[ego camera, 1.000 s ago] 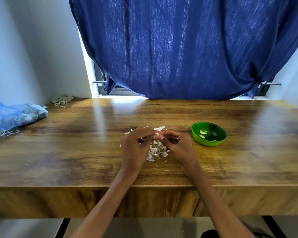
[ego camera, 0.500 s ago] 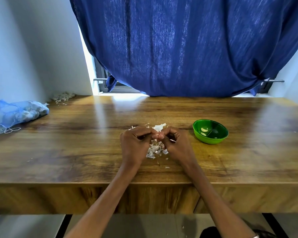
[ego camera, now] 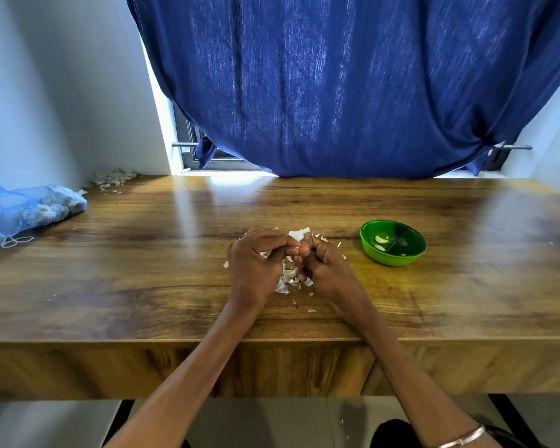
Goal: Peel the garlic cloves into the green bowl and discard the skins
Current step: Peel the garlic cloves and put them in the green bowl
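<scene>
Hands meeting over skin pile [ego camera: 286, 279] | left hand [ego camera: 256, 263] and right hand [ego camera: 325, 270] curling tight, pinching a hidden clove | green bowl [ego camera: 393, 242] sitting right on worktop [ego camera: 143, 270] | risk: clove slipping into skins

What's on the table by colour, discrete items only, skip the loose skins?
Green: 1, the green bowl
Blue: 1, the blue mesh bag
White: 2 peeled cloves clearly showing in the bowl; other pale spots there are too small to tell
Total: 4
</scene>
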